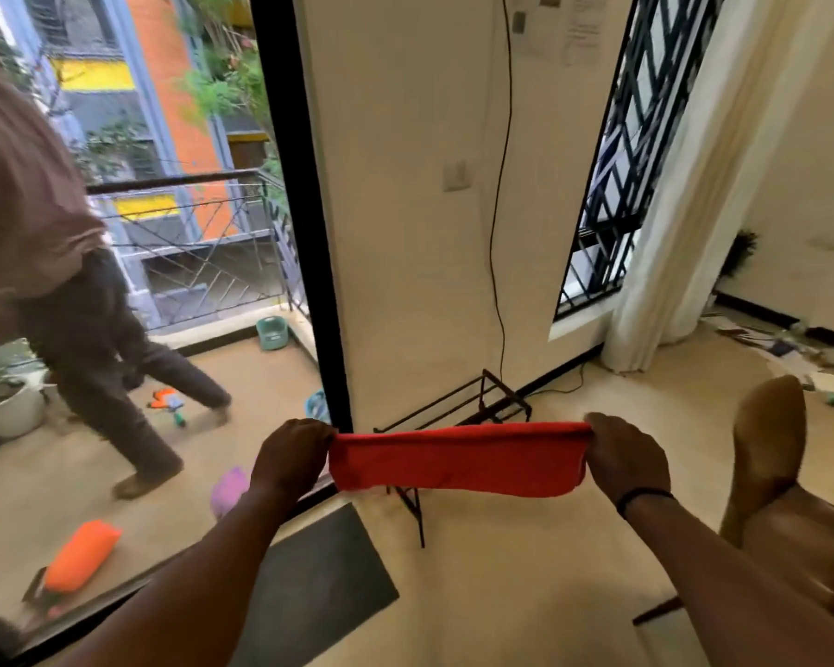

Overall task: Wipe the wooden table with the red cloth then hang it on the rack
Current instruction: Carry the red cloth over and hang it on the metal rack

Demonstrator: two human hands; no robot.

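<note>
Toward nine o'clock, out on the balcony, a person in a brown top and dark trousers [68, 291] stands mid-stride, with an orange cylindrical cushion [80, 556] lying on the floor at about eight o'clock. Nearer the centre, the left hand [292, 457] pinches the left end of the red folded cloth [458, 459], fingers curled round its edge. That cloth is stretched level between both hands, held up in the air in front of the thin black metal rack [473, 402], which stands on the floor against the cream wall at twelve o'clock; whether cloth and rack touch cannot be told. A dark grey rectangular doormat [319, 584] lies at six o'clock. The right hand [627, 459], a black band at its wrist, grips the cloth's right end. At three o'clock a brown leather chair [785, 503] sits beside the white curtain [684, 223].
</note>
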